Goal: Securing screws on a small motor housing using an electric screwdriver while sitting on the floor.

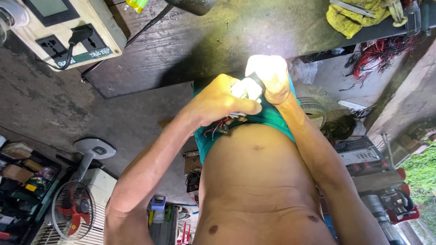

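Observation:
Both of my hands meet in front of my waist, over teal shorts. My left hand wraps around a small white part with thin red and white wires hanging under it. My right hand, washed out by bright light, grips the same part from the other side with its fingers curled. The part is mostly hidden between the two hands, so its shape is unclear.
A dark wooden bench top lies just beyond my hands. On it are a beige socket box with a black plug, and a yellow cloth. Red wires lie at right. A small fan and tool clutter lie on the floor.

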